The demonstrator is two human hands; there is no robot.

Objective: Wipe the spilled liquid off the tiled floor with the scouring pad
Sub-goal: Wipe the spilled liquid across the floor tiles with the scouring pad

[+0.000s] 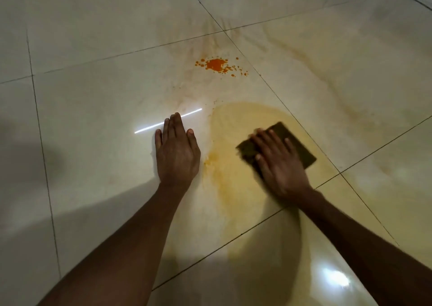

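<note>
A dark green-brown scouring pad [293, 139] lies flat on the glossy cream tiled floor [98, 99], with my right hand [279, 165] pressed on top of it, fingers spread; the hand is blurred. Around the pad spreads a wide yellowish smear [236, 128] of wet liquid. Farther away sits a bright orange splatter [217, 65] with small droplets around it. My left hand [176, 151] rests palm down on the tile to the left of the smear, holding nothing.
Dark grout lines cross the floor diagonally. Faint brownish streaks [304, 55] fan out beyond the orange splatter and to the right. A ceiling light reflects as a bright line [168, 121] by my left fingertips. A dark edge shows at the top right corner.
</note>
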